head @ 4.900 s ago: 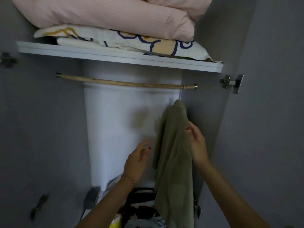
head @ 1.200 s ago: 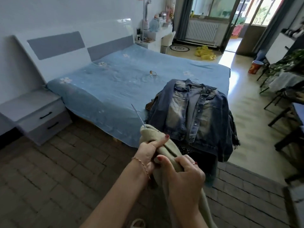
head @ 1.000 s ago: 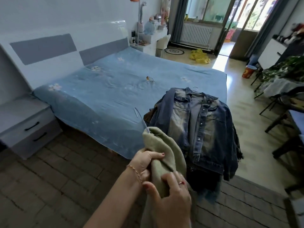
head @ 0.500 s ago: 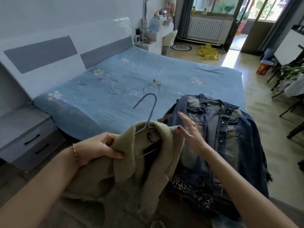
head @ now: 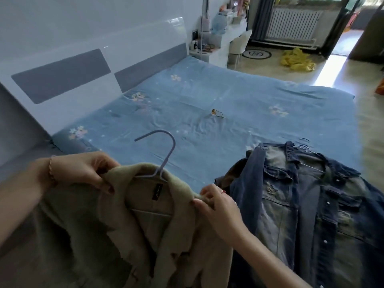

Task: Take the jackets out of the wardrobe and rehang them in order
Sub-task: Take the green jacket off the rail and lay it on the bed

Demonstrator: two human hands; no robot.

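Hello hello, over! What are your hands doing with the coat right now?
Left hand and right hand both pinch the olive coat at its shoulders. Coat on its lilac hanger, over the bed. Denim jacket lies alongside, right.

You get daylight pouring in from the balcony doorway (head: pixel 349 28) at the upper right, blowing out a glaring strip on the floor (head: pixel 326 73). The glossy headboard (head: pixel 104 44) throws soft reflections. Your near foreground sits dim and shadowed, slightly soft with motion. Wide-angle bending curves the edges of the frame.
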